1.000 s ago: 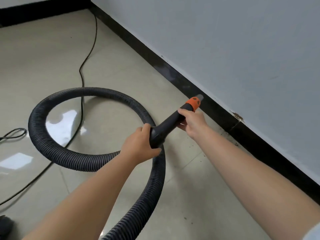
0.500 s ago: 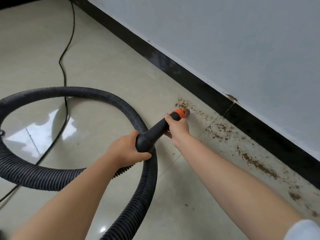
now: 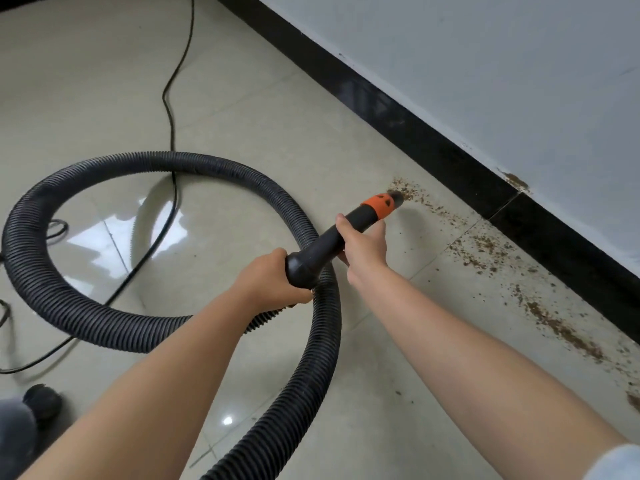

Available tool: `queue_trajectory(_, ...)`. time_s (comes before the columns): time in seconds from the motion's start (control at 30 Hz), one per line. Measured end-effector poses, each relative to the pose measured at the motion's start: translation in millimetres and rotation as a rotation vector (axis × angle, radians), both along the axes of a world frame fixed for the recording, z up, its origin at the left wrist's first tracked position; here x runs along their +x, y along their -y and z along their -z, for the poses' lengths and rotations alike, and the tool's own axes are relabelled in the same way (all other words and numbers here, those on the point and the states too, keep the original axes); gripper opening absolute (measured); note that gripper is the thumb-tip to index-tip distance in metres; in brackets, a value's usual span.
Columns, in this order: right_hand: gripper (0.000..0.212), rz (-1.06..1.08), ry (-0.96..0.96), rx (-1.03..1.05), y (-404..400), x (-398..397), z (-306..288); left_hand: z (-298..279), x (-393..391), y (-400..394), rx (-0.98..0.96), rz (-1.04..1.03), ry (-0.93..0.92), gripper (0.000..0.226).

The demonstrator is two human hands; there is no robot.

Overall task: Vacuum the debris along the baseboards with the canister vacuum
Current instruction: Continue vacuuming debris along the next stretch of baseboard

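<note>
We grip the vacuum nozzle (image 3: 346, 237) with both hands, left hand (image 3: 273, 282) at the hose (image 3: 104, 320) joint, right hand (image 3: 365, 245) nearer the tip, which touches debris (image 3: 485, 251) beside the baseboard (image 3: 433, 150).

Both hands (image 3: 365, 245) on the black nozzle (image 3: 341, 239), orange tip (image 3: 379, 205) at brown debris (image 3: 485, 249) beside the baseboard (image 3: 433, 147).

Bright even daylight, window glare on glossy floor (image 3: 104, 237), wide-angle edge bending
</note>
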State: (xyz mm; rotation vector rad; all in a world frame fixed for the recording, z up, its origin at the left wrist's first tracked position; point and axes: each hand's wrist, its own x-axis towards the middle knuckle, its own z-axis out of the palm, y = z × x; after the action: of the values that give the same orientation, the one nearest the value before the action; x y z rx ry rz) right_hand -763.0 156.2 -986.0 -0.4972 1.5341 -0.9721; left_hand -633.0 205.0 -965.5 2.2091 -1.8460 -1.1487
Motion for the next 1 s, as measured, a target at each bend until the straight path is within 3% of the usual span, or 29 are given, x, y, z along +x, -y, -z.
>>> queue_trajectory(0.3,0.070,-0.035,0.025,0.053,2,16,-10,-6,2,-11,-0.172,-0.013,0.182,0.043)
queue_trajectory(0.77,0.070,-0.045,-0.058,0.100,-6,27,-9,-13,19,-9,-0.108,0.020,0.118,0.043)
queue_trajectory(1.0,0.071,-0.162,-0.077,0.127,-20,40,-13,-24,41,-22,-0.083,0.012,0.130,0.043)
